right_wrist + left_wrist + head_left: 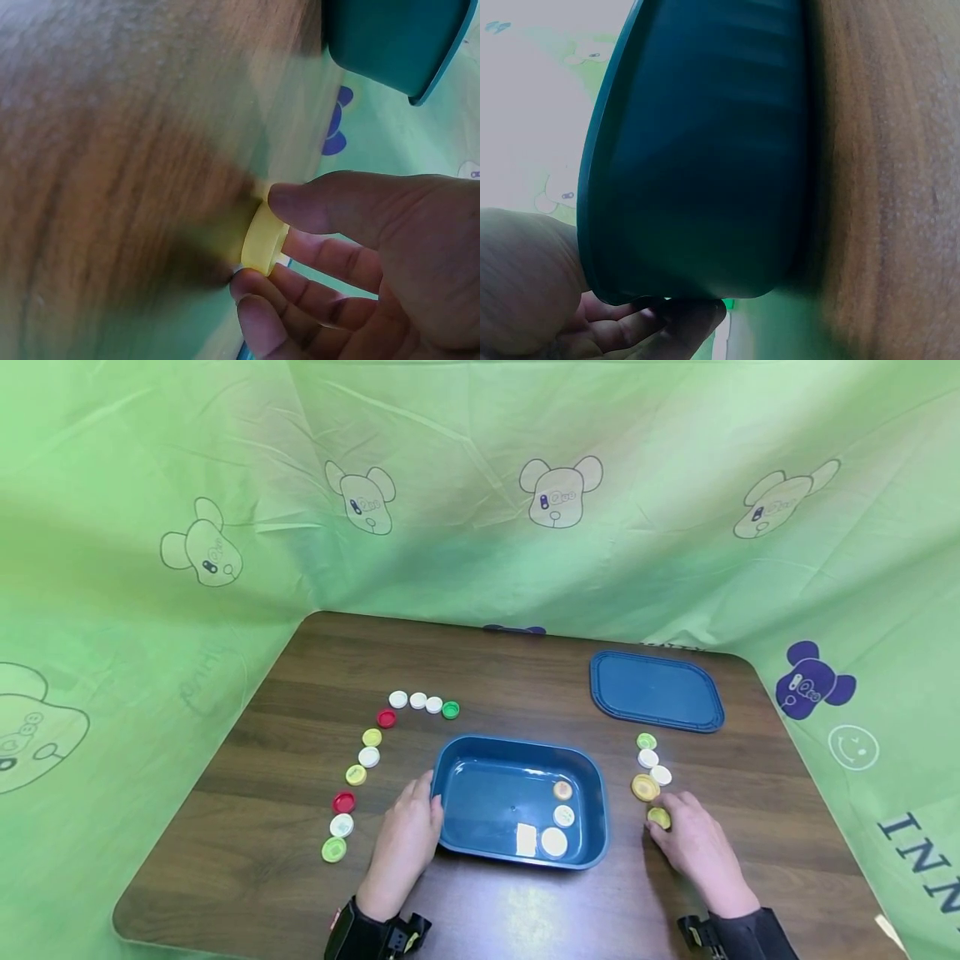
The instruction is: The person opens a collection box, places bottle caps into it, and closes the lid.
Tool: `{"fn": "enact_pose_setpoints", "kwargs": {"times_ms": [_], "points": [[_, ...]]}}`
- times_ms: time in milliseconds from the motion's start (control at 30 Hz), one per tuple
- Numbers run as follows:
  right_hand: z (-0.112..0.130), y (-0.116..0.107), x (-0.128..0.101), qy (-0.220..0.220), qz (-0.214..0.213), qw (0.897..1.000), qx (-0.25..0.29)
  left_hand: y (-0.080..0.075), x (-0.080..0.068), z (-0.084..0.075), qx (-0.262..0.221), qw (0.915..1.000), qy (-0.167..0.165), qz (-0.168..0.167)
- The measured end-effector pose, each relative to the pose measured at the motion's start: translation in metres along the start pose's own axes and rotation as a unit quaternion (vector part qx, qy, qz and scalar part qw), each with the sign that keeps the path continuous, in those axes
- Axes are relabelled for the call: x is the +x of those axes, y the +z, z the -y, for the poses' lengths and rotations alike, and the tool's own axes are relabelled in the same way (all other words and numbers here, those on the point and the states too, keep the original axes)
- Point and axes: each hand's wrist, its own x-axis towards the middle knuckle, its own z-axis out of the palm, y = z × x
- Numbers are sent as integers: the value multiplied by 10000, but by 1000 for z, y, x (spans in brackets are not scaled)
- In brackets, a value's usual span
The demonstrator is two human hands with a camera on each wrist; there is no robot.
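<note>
A blue plastic tub (480,777) stands on the table, with several pale round caps lying in its right part. My left hand (411,818) holds the tub by its left side; in the left wrist view its fingers (652,330) lie against the outer wall. To the right of the tub, my right hand (693,835) pinches a yellow bottle cap (262,240) between thumb and fingers, at the tabletop. Just beyond it lie a larger yellow cap (644,787), two white caps (661,775) and a light green cap (647,741), in a line.
Left of the tub, several caps form a bent line, from a light green cap (333,849) past a red cap (343,802) to a green cap (450,710). A blue lid (656,691) lies at the back right. Green printed cloth (465,527) hangs round the wooden table (255,827).
</note>
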Motion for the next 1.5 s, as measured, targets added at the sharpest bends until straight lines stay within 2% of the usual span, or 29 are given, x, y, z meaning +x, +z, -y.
{"fn": "enact_pose_setpoints", "kwargs": {"times_ms": [367, 733, 967, 1233, 1500], "points": [[11, -11, -4, -333, -449, 9984, 15, -2, -1, 1, 28, 9999, -103, 136], [43, -27, -9, -955, -1017, 9901, 123, -2, -1, 3, 2, 9999, 90, -74], [61, -32, -9, -1190, -1094, 9868, 98, -2, -2, 2, -31, 9992, 298, -246], [82, -33, -10, -1223, -922, 9881, 145, 0, -1, 3, -54, 9997, 179, -149], [102, -28, -10, -1547, -938, 9834, 147, 0, -1, 1, -17, 9999, 133, -90]]}}
